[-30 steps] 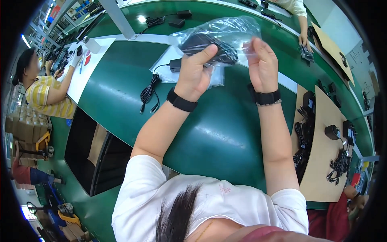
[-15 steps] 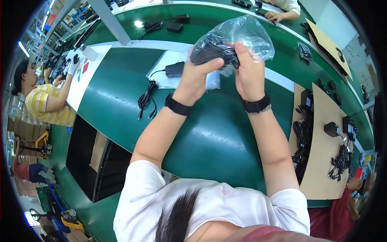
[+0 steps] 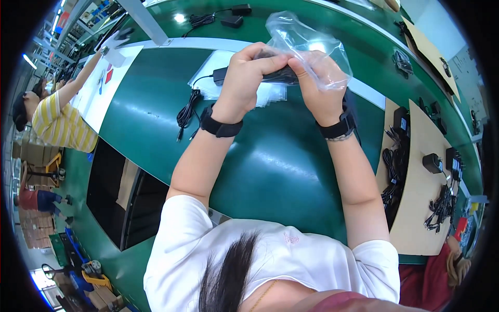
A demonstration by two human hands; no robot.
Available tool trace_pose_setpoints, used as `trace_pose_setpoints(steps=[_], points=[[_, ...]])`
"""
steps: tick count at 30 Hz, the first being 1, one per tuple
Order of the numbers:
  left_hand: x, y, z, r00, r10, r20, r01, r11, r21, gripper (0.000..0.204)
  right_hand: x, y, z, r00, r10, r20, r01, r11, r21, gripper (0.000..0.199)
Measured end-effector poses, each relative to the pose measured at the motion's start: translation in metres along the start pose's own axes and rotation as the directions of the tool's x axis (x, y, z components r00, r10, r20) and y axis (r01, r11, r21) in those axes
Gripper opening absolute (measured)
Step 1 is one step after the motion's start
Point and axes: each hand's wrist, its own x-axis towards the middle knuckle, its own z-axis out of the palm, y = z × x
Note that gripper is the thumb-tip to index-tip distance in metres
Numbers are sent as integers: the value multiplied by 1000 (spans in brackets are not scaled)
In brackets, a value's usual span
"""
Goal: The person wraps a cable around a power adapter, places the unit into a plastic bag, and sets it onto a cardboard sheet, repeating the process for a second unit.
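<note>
A clear plastic bag [image 3: 291, 31] with a dark bundle [image 3: 281, 77] showing in it is held up over the bench. The bundle looks like a power adapter with its cable, though fingers and film cover much of it. My left hand [image 3: 248, 75] is closed, pinching the bag's edge between thumb and fingers. Beside it my right hand [image 3: 321, 88] is closed on the bag too, the two thumbs almost meeting. Behind my left hand, a black power adapter [image 3: 220, 76] with a coiled cable [image 3: 187, 112] lies on a stack of flat clear bags [image 3: 207, 94].
Cardboard sheets [image 3: 416, 203] at right carry adapters and coiled cables [image 3: 442, 208]. A black bin [image 3: 112, 197] stands below the bench's left edge. Farther back lie more adapters [image 3: 232, 21] and a bagged item [image 3: 402, 61]. A person in yellow stripes [image 3: 62, 122] works at left.
My fingertips have drawn together on the bag, and its loose film now rises higher. The person at left has stretched an arm forward. The far person's hand has left the top right.
</note>
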Motion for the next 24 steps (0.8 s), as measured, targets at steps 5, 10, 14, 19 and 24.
trace_pose_setpoints(steps=[5,10,14,19,24], points=[[-3,-9,-2,967,255,18,-255,967,-14,8,0,5,6,777,615,132,-567,593,572,27],[-7,-6,-6,973,225,-54,-225,974,-9,10,5,5,0,523,750,405,-732,151,665,32],[-7,-13,0,967,254,4,-253,965,64,15,4,3,-5,595,742,308,-640,206,740,29],[-3,-16,10,978,210,-7,-210,977,-30,17,2,0,-11,638,761,122,-636,431,640,25],[-4,-14,7,994,107,12,-107,962,251,19,-7,-2,0,791,607,75,-549,651,524,27]])
